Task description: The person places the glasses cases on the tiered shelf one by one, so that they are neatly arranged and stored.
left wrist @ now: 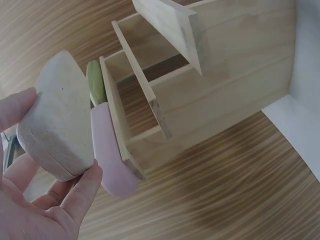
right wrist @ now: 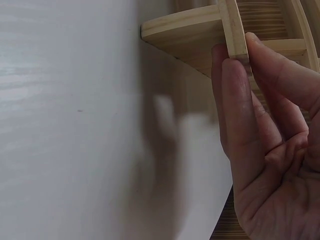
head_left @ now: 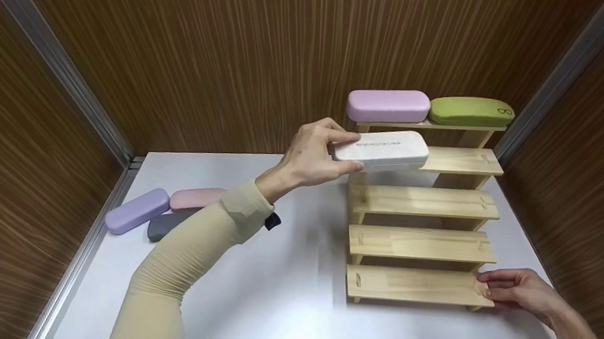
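My left hand (head_left: 313,154) grips a white glasses case (head_left: 383,147) by its left end, thumb below and fingers above. In the head view the case overlaps the left part of the second shelf from the top. A wooden tiered shelf rack (head_left: 424,244) stands on the right. My right hand (head_left: 529,297) pinches the right end of its lowest board, and the right wrist view shows thumb and fingers on either face of that board (right wrist: 232,30). Side by side on the top tier sit a pink-lilac glasses case (head_left: 389,105) and a green glasses case (head_left: 471,111) with a spectacles print.
On the white table (head_left: 250,304), at the left, lie a purple glasses case (head_left: 137,211), a pink glasses case (head_left: 196,198) and a dark grey case (head_left: 162,226), partly hidden by my left sleeve. Wood-grain walls (head_left: 235,64) enclose the back and both sides.
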`<state>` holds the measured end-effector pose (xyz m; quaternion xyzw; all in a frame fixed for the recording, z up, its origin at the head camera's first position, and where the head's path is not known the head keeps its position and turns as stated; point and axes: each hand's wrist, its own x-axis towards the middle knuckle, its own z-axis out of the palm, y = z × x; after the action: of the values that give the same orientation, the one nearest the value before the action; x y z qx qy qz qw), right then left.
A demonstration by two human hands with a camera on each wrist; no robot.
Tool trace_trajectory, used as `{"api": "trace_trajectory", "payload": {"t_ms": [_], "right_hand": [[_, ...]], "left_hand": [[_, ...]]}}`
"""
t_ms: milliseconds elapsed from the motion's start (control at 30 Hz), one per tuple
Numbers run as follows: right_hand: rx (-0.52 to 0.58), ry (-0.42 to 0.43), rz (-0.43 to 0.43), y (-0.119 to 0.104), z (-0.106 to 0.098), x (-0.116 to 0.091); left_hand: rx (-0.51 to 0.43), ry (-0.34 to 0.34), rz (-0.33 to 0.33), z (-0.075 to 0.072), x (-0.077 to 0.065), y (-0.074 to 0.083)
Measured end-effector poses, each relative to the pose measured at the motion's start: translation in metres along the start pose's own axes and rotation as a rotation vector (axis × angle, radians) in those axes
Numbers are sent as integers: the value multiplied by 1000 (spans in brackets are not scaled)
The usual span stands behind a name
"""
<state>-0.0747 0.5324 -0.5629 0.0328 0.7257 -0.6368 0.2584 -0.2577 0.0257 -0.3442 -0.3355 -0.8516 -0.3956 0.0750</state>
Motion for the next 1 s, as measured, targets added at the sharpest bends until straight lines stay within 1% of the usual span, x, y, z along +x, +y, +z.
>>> {"api": "trace_trajectory", "payload": {"t_ms": [267,433,567,733,1000], "right_hand": [[-22,24,22,-3,2,-2],[-8,16,-15,-2,3,-1],[13,1,-27,-2,4,-1],[29,-7,-16,-2,5,-2],[-4,10,-16,-1,6,-3]], "left_hand": [[20,-20,-1,15,15,11],[15,-25,-2,24,22,19],[33,-17,10,34,27,28],[53,-10,27,47,33,38],[90,-33,25,69,47,48]]}}
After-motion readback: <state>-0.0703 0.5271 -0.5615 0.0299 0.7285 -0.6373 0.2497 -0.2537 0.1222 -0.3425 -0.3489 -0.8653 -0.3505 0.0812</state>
